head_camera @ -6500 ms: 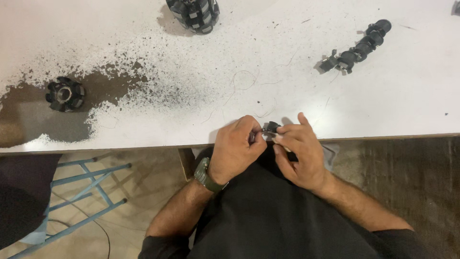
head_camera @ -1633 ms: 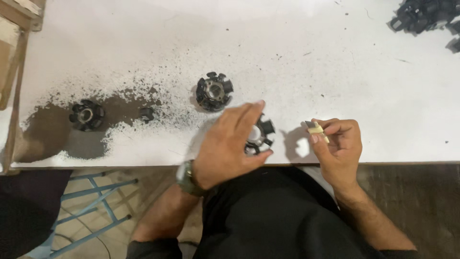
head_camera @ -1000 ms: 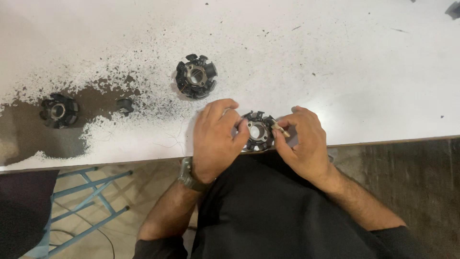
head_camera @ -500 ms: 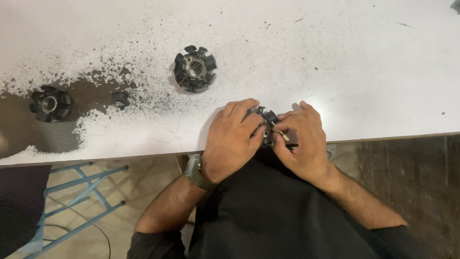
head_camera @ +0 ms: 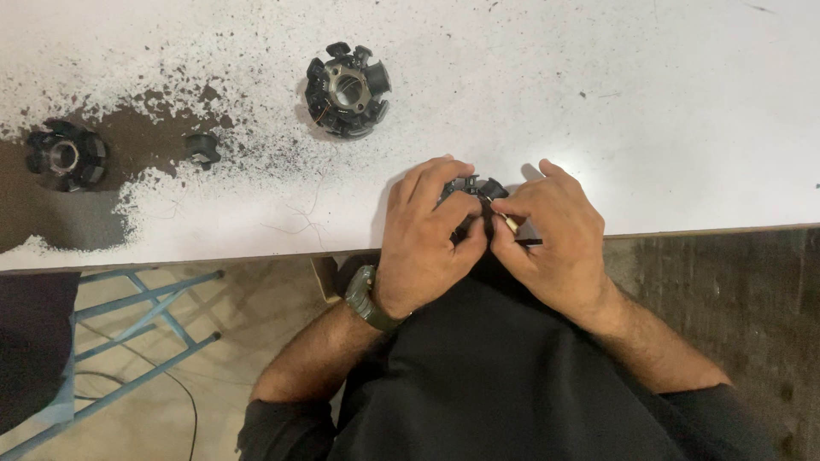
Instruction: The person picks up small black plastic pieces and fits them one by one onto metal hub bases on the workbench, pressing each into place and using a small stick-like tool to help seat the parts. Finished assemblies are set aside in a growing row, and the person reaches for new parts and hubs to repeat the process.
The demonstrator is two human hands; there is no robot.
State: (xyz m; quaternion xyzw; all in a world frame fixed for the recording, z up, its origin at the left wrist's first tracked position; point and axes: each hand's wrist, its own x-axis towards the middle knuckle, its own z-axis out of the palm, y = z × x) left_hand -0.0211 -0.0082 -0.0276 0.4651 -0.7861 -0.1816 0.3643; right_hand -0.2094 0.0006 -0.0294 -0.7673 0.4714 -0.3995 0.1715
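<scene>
Both hands meet at the near edge of the worn white table, and everything else is placed from that spot. The left hand lies palm down with its fingers curled close together over a small black toothed metal coil core, which sits at the table's near edge between the two hands; only the part's top teeth show past the knuckles. The left thumb presses in toward the part from below. The right hand comes in from the other side, its fingers bent and drawn together, fingertips touching the same part. Between its thumb and forefinger it pinches a thin pale sliver, and a short dark rod-like tip pokes out just beside it; what either piece is cannot be told. A dark wristwatch sits on the left wrist.

Farther up the table from the hands and a little left lies a larger black ring-shaped stator with copper windings. Well to the left of it, on a brown patch where the paint is worn away, rest a small black cap-like piece and a second black toothed ring.
</scene>
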